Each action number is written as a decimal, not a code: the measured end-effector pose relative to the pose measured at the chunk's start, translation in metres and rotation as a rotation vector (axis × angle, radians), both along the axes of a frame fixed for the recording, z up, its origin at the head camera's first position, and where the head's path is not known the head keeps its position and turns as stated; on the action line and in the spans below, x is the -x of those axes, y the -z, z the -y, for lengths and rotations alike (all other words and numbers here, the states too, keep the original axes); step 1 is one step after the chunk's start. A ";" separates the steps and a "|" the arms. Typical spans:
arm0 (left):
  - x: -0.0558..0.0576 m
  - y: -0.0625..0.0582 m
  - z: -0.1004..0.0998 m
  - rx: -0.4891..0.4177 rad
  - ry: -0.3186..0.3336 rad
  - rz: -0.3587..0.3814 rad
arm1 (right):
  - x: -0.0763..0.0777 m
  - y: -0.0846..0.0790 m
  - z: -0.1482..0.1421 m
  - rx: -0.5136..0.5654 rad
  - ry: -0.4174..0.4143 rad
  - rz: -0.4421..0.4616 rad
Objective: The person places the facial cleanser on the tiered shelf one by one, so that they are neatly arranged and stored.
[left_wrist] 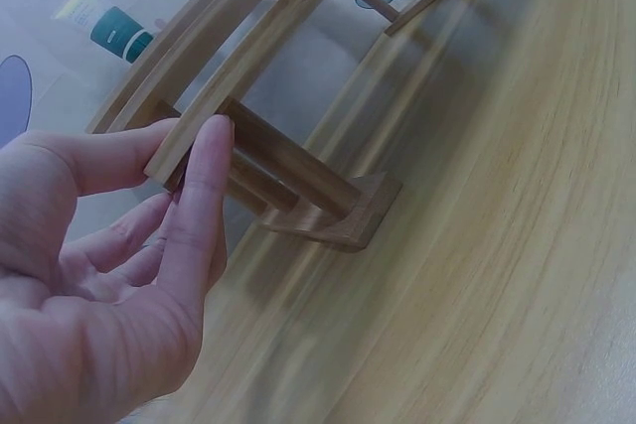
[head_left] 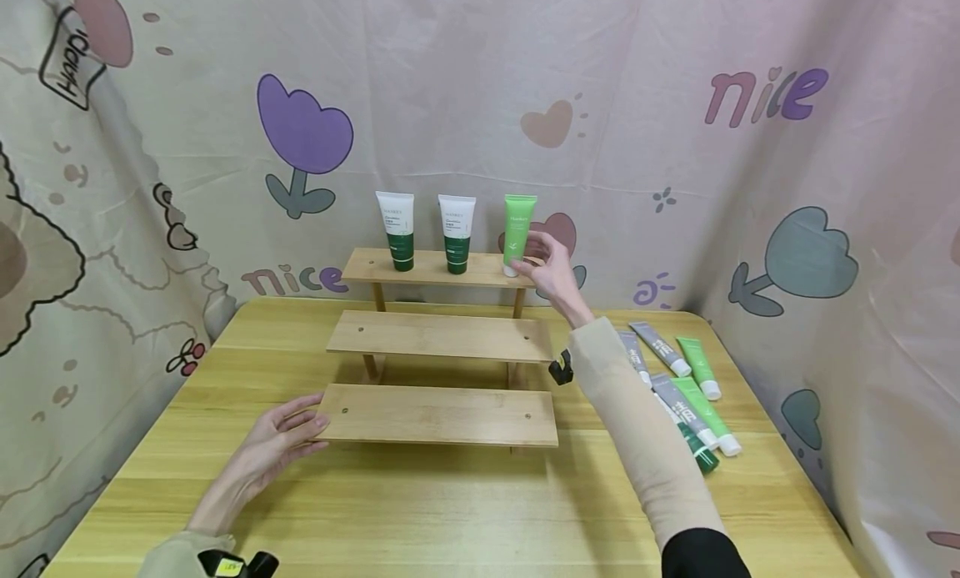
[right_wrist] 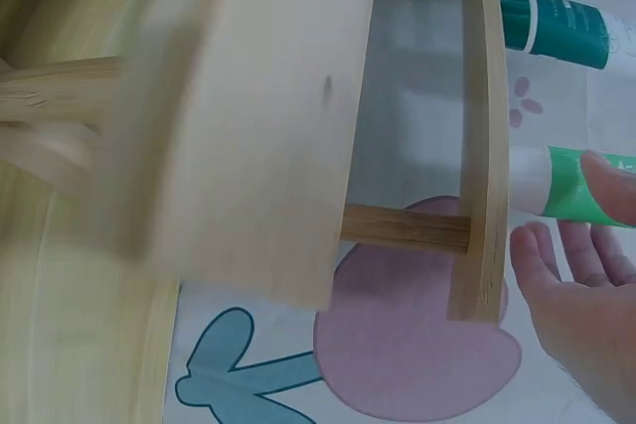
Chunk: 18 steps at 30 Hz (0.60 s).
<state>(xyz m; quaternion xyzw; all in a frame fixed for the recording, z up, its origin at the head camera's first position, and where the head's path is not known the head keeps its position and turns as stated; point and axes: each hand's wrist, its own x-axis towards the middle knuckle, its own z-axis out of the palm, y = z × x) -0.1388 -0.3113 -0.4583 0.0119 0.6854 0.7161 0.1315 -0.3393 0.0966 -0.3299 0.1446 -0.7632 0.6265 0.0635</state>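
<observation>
A three-tier wooden display rack [head_left: 442,336] stands on the table. My left hand [head_left: 273,444] pinches the left end of its lowest board [left_wrist: 184,151], thumb and fingers on opposite faces. At the right end of the top board [head_left: 427,265], my right hand [head_left: 553,269] holds a light green squeeze tube [head_left: 519,228] upright, white cap down. In the right wrist view the thumb lies on the green tube [right_wrist: 571,184], with its cap right at the board. Two white and dark green tubes [head_left: 397,232] stand on their caps along the same board.
Right of the rack, several grey, light green and dark green tubes [head_left: 697,369] lie in a loose group on the wooden table [head_left: 420,511], partly hidden behind my right sleeve [head_left: 637,428]. A printed curtain [head_left: 450,86] hangs behind and along both sides.
</observation>
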 end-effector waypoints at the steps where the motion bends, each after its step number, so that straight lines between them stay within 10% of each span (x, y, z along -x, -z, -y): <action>1: 0.000 0.000 0.000 -0.003 0.002 -0.001 | -0.002 0.001 -0.002 0.009 0.000 -0.012; 18: 0.001 0.000 -0.002 0.020 -0.027 0.031 | -0.044 0.026 -0.051 -0.028 0.009 -0.088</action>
